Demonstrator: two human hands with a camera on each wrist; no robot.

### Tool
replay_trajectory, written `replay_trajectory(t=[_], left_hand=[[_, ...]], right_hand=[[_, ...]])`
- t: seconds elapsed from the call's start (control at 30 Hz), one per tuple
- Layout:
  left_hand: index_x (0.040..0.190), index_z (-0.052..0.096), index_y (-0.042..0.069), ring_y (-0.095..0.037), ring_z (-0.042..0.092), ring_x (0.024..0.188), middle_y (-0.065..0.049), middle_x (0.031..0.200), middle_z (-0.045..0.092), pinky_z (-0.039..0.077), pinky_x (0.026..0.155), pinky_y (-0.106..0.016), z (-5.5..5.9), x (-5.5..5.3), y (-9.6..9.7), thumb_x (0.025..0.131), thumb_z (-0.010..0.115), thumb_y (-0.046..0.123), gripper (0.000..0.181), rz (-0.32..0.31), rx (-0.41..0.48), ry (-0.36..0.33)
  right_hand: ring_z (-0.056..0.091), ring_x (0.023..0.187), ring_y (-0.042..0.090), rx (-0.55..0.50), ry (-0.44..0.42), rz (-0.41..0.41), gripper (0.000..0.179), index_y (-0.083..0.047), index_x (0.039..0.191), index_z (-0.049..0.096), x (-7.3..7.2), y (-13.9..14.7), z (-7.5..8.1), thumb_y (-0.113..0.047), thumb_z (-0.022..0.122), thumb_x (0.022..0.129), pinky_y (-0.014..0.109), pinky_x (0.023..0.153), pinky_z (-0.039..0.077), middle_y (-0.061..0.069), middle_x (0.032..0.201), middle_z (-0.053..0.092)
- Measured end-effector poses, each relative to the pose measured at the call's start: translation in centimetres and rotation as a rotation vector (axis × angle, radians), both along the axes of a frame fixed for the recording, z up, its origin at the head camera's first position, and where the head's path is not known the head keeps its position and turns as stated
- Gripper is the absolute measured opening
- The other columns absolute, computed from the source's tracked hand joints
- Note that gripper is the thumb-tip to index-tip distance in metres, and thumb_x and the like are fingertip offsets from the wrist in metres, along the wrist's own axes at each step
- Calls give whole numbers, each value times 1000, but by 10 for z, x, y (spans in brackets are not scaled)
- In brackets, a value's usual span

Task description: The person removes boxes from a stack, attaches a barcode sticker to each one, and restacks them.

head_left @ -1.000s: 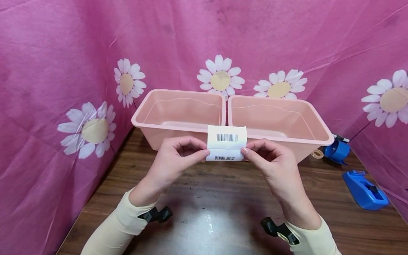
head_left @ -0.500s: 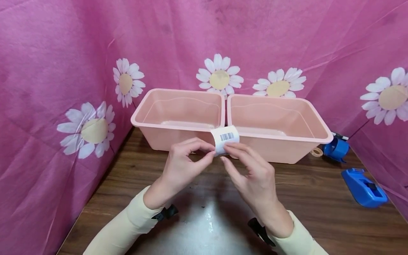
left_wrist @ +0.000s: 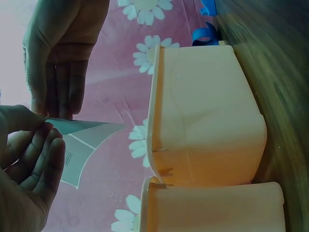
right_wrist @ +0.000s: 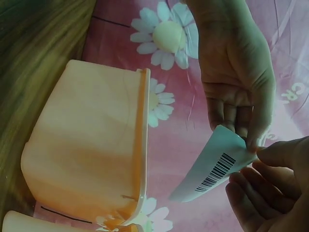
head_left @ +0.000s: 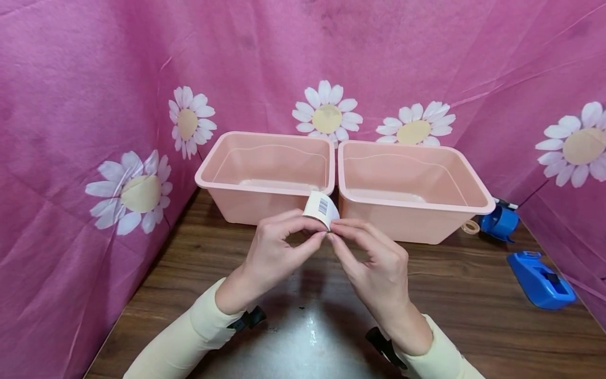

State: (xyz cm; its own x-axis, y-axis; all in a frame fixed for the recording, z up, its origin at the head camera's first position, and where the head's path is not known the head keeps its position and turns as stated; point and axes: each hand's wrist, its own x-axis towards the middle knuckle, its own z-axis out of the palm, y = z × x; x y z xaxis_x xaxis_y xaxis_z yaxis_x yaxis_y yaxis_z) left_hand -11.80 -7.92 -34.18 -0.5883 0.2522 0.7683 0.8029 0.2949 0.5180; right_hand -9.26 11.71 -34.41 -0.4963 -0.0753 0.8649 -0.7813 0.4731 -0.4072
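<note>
Between the two hands a white barcode label sheet [head_left: 318, 207] bends upward in front of the tubs. My left hand [head_left: 279, 250] pinches its lower edge with thumb and fingers. Right beside those fingertips, the thumb and forefinger of my right hand [head_left: 376, 258] pinch the same corner. In the left wrist view the sheet [left_wrist: 79, 152] curves away from the fingers, with a line across it. A printed barcode faces the right wrist view on the label sheet [right_wrist: 212, 169].
Two pink plastic tubs, the left tub [head_left: 255, 202] and the right tub [head_left: 393, 221], stand side by side behind the hands. A blue tape dispenser [head_left: 539, 279], another blue object [head_left: 499, 223] and a tan ring [head_left: 470, 227] lie at the right. Flowered pink cloth [head_left: 265, 63] surrounds the wooden table [head_left: 189, 305].
Both hands held the sheet flat by its sides. The right hand has since moved left to the left fingertips, and the sheet is now turned and curled at its lower corner.
</note>
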Motion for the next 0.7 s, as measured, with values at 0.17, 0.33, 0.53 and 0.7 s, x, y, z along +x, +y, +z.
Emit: replay_trajectory(t=[0.17,0.33,0.53,0.7], left_hand=[[99,86,7,-13,73,82,-4,93,82,58,71,-23,0,1,0,92,86,-1,11,3,-22,12],[97,85,6,-12,72,82,-3,89,80,61,72,-27,0,1,0,91,85,-2,10,-1,-44,8],[97,84,7,-11,73,83,-4,90,80,64,75,-29,1,0,0,93,82,-2,10,-16,-42,3],[96,83,8,-11,72,83,-2,89,80,64,76,-30,0,-3,-2,92,83,-2,10,6,-37,-25]], right_hand=[[83,94,19,-11,-2,-1,19,-8,107,89,0,0,-1,2,86,91,9,95,58,5,104,87],[82,91,19,-15,-3,3,18,-8,104,88,-1,0,-2,3,83,91,9,93,58,4,102,87],[82,90,20,-17,5,-10,15,-7,102,87,-3,2,-3,2,81,92,10,92,58,5,101,86],[81,91,15,-31,-8,-14,14,-7,102,87,-5,6,-1,3,82,92,9,91,58,6,99,87]])
